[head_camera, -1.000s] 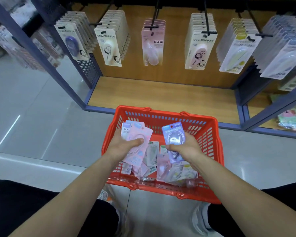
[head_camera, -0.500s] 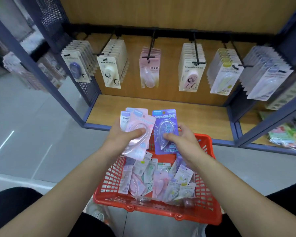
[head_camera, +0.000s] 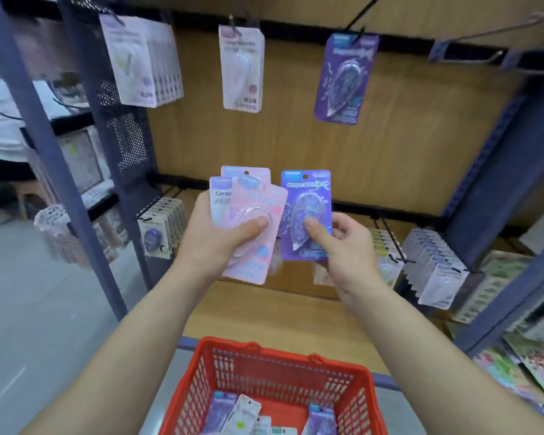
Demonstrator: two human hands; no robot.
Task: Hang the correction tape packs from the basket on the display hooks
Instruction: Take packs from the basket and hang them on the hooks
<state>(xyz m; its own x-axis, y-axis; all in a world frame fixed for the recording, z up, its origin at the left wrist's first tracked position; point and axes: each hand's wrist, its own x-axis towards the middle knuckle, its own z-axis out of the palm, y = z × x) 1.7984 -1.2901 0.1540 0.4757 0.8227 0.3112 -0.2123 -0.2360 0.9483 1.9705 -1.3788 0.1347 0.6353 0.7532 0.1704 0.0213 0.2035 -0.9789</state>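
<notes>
Well, the likeliest slip is at the hole: the purple pack [head_camera: 307,211] is pinched low, thumb on the blister and fingers curled at its edge, by the right grip [head_camera: 346,251], so its punched top could waver and miss the tip of the hook [head_camera: 362,11] up at 12 o'clock, where a matching hung pack [head_camera: 344,80] hangs. The left grip [head_camera: 212,244] clasps a fan of pink packs [head_camera: 250,197] under one thumb; a jostle could let one slide out and drop toward the red basket [head_camera: 283,350] at 6 o'clock. The purple pack is in the air at mid-frame, just at 3 o'clock of the fan, near or touching, I cannot tell which. It stands upright, long axis running 12 to 6, hang hole at 12, printed face toward the camera; the frontmost of the fan leans toward 1 o'clock
</notes>
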